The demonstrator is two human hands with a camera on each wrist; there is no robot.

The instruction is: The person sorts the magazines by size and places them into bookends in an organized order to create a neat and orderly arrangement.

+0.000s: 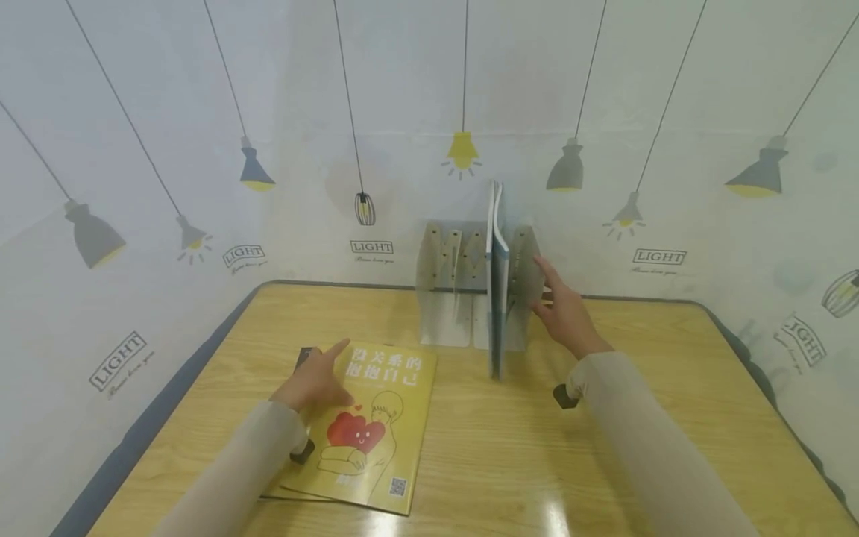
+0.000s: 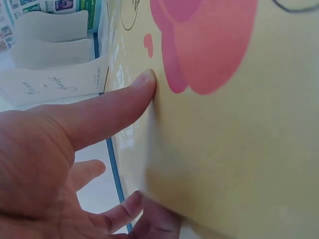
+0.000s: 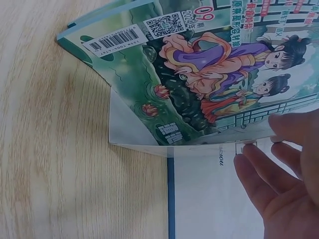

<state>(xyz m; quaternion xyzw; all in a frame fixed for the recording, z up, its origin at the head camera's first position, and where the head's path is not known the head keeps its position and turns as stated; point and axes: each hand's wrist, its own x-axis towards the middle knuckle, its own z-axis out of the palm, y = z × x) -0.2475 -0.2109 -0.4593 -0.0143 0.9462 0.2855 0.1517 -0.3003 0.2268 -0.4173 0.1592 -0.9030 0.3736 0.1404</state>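
Note:
A yellow magazine (image 1: 376,455) with a red heart on its cover lies on the table, overlapping another magazine whose edge shows at the left. My left hand (image 1: 314,379) grips its left edge; in the left wrist view the thumb presses the cover (image 2: 239,144) and some fingers go beneath. Against the back wall stands a white expandable book rack (image 1: 444,317). Magazines (image 1: 497,298) with blue edges stand upright in it, and an illustrated back cover (image 3: 194,74) faces the right wrist view. My right hand (image 1: 569,317) pinches the rack's right end panel between thumb and fingers.
The wooden table (image 1: 510,462) ends in a dark blue edge along a wall (image 1: 429,74) printed with hanging lamps. To the left of the upright magazines the rack has several thin dividers (image 1: 456,261).

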